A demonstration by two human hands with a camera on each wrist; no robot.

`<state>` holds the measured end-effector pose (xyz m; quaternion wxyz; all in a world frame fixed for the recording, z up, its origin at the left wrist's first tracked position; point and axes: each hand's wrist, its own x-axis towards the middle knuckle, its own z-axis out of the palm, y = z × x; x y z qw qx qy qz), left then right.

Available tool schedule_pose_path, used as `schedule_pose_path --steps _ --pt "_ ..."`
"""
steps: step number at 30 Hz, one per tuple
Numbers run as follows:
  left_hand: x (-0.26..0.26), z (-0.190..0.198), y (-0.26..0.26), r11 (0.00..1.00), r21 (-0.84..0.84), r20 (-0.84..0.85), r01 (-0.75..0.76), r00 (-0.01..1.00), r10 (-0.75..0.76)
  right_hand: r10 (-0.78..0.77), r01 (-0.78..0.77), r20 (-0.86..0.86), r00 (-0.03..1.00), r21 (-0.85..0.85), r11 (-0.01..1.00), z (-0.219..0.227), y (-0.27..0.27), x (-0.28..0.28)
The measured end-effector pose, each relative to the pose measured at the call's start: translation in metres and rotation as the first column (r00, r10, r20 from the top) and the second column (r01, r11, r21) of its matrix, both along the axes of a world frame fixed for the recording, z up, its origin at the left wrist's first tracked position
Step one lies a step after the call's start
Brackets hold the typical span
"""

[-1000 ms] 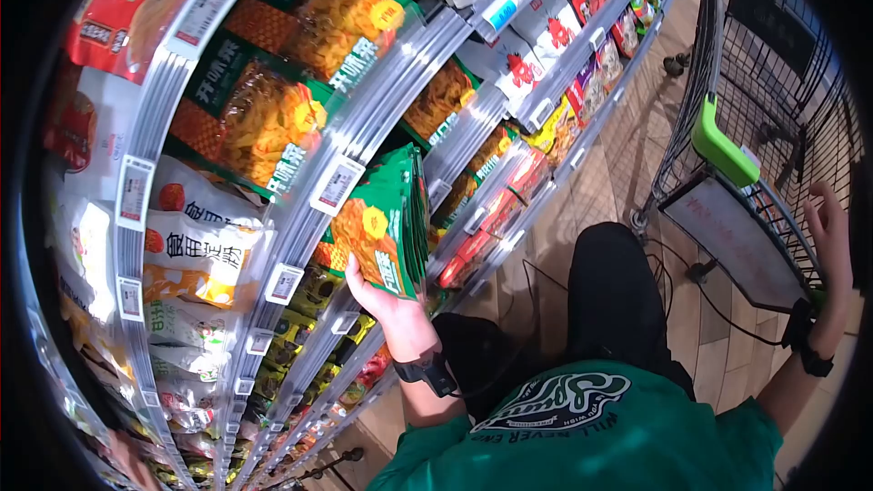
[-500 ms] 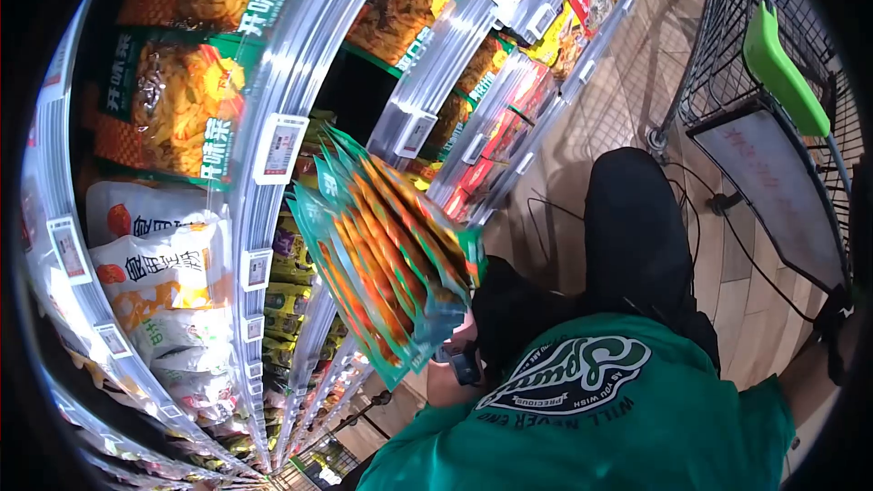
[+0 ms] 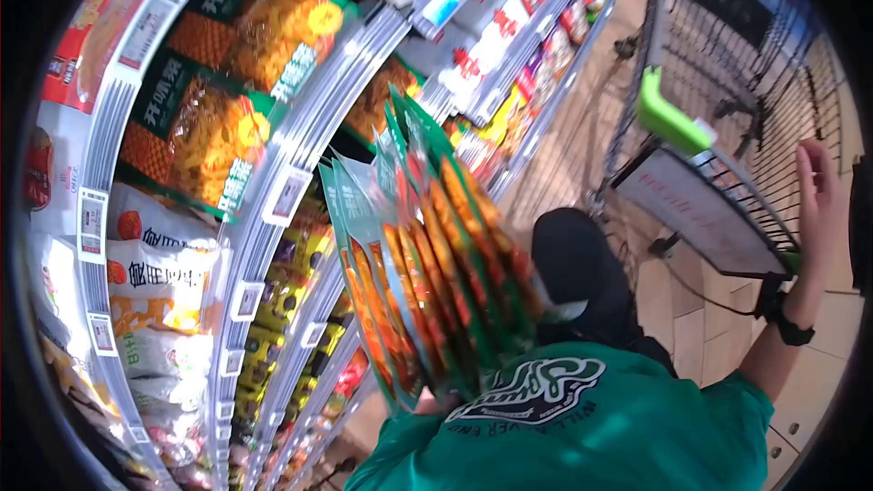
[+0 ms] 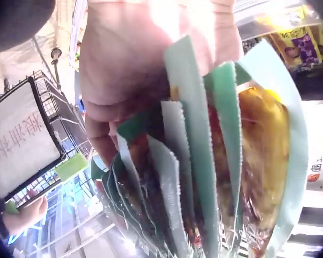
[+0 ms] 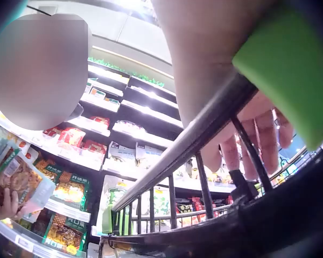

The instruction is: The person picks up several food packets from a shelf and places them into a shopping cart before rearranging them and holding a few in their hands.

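Observation:
Several green pouches of pickled vegetables (image 3: 436, 273) fan out on edge in front of the person's chest. The left hand (image 4: 145, 54) grips this stack, its fingers curled behind the pouches in the left wrist view. Packets mostly hide that hand from the head camera, while the right wrist view catches its fingers (image 5: 6, 205) across a pouch front. At the far right, the right hand (image 3: 816, 186) lies over the shopping cart's side with relaxed, nearly straight fingers. Beside it in the right wrist view are the cart's black rail (image 5: 172, 148) and a green plastic piece (image 5: 290, 70).
Matching pouches (image 3: 195, 141) lie on the shelf at left, near white bags (image 3: 164, 282). Price tags line the shelf edge (image 3: 286, 195). The cart (image 3: 764, 55) has a green handle part (image 3: 668, 118) and a white sign (image 3: 696, 209). A cable crosses the floor (image 3: 700, 309).
The left hand has drawn the pouches away from the shelf edge toward the chest, turning them on edge and fanning them. The right hand remains by the cart.

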<state>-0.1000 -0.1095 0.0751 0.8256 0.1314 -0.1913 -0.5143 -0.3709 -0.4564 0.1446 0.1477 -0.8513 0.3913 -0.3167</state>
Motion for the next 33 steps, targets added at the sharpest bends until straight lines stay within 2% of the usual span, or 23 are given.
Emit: schedule_pose_path --steps 1,2,3,5,7,9,11,13,15,16,17,19,21,22,24,25,27,28,29,30,31,32,33 --pt "-0.002 0.013 0.006 1.000 0.022 0.075 -0.007 0.997 0.005 0.043 -0.044 -0.008 0.999 -0.015 0.999 0.006 0.006 -0.001" --pt "0.036 0.032 -0.038 0.999 0.044 0.145 -0.019 0.989 0.013 0.116 -0.122 0.133 0.984 0.035 0.992 0.014 0.023 0.007" --pt "0.027 0.041 -0.055 0.997 0.066 0.211 -0.030 0.977 0.015 0.178 -0.205 0.270 0.946 0.074 0.976 0.025 0.046 0.021" --pt "0.034 0.065 -0.072 0.992 0.122 0.330 -0.038 0.944 -0.004 0.338 -0.446 0.398 0.853 0.220 0.867 0.044 0.082 0.040" --pt "0.013 0.077 -0.056 0.980 0.189 0.448 -0.066 0.894 -0.027 0.440 -0.659 0.559 0.703 0.277 0.700 0.046 0.105 0.062" --pt "0.003 0.093 -0.054 0.957 0.255 0.570 -0.139 0.821 -0.032 0.472 -0.798 0.704 0.530 0.226 0.559 0.048 0.119 0.078" --pt "-0.008 0.113 -0.091 0.942 0.224 0.729 -0.249 0.684 0.007 0.478 -0.825 0.746 0.464 0.168 0.540 0.058 0.121 0.083" --pt "-0.012 0.118 -0.118 0.974 -0.029 0.857 -0.224 0.496 0.139 0.466 -0.554 0.303 0.832 0.395 0.733 0.055 0.090 0.067" --pt "-0.015 0.123 -0.139 0.935 -0.282 0.912 -0.215 0.244 0.331 0.411 -0.588 0.535 0.738 0.209 0.782 0.042 0.083 0.053" --pt "-0.011 0.133 -0.155 0.838 -0.518 0.823 -0.173 0.166 0.543 0.532 -0.641 0.447 0.719 0.132 0.756 0.049 0.081 0.045" --pt "-0.010 0.143 -0.164 0.702 -0.703 0.695 -0.110 0.097 0.712 0.557 -0.669 0.445 0.702 0.143 0.729 0.055 0.087 0.065" --pt "-0.022 0.155 -0.173 0.700 -0.713 0.693 -0.036 0.112 0.712 0.570 -0.602 0.313 0.760 0.007 0.798 0.049 0.104 0.033" --pt "-0.036 0.162 -0.193 0.596 -0.803 0.582 -0.013 0.202 0.788 0.559 -0.538 0.177 0.810 -0.154 0.829 0.049 0.090 0.013" --pt "-0.041 0.159 -0.203 0.601 -0.798 0.585 -0.037 0.194 0.788 0.533 -0.498 0.118 0.838 -0.238 0.834 0.050 0.103 0.015" --pt "-0.044 0.153 -0.223 0.525 -0.847 0.524 -0.080 0.037 0.851 0.456 -0.413 0.002 0.890 -0.417 0.810 0.052 0.098 0.010" --pt "-0.040 0.145 -0.228 0.520 -0.847 0.520 -0.107 0.029 0.854 0.413 -0.380 -0.051 0.909 -0.508 0.773 0.052 0.099 0.003" --pt "-0.031 0.118 -0.234 0.493 -0.809 0.587 -0.321 -0.487 0.646 0.314 -0.319 -0.133 0.940 -0.668 0.672 0.052 0.089 -0.016" --pt "-0.024 0.102 -0.236 0.492 -0.800 0.600 -0.344 -0.495 0.628 0.267 -0.291 -0.155 0.951 -0.739 0.607 0.055 0.004 -0.067" --pt "-0.018 0.085 -0.236 0.598 -0.649 0.735 -0.470 -0.589 0.335 0.221 -0.263 -0.167 0.961 -0.799 0.540 0.058 0.014 -0.037" --pt "-0.013 0.071 -0.233 0.644 -0.468 0.791 -0.605 -0.612 -0.001 0.076 -0.217 -0.232 0.970 -0.680 0.700 0.047 0.019 -0.035" --pt "0.003 0.064 -0.218 0.751 -0.313 0.839 -0.582 -0.540 -0.070 -0.059 -0.132 -0.322 0.945 -0.540 0.831 0.033 0.026 -0.031" --pt "0.015 0.053 -0.199 0.691 -0.432 0.834 -0.580 -0.548 0.061 0.051 -0.273 -0.445 0.894 -0.449 0.851 0.029 0.029 -0.023" --pt "0.029 0.053 -0.176 0.679 -0.490 0.832 -0.546 -0.525 0.179 0.124 -0.132 -0.403 0.907 0.010 0.991 0.012 0.008 -0.052"
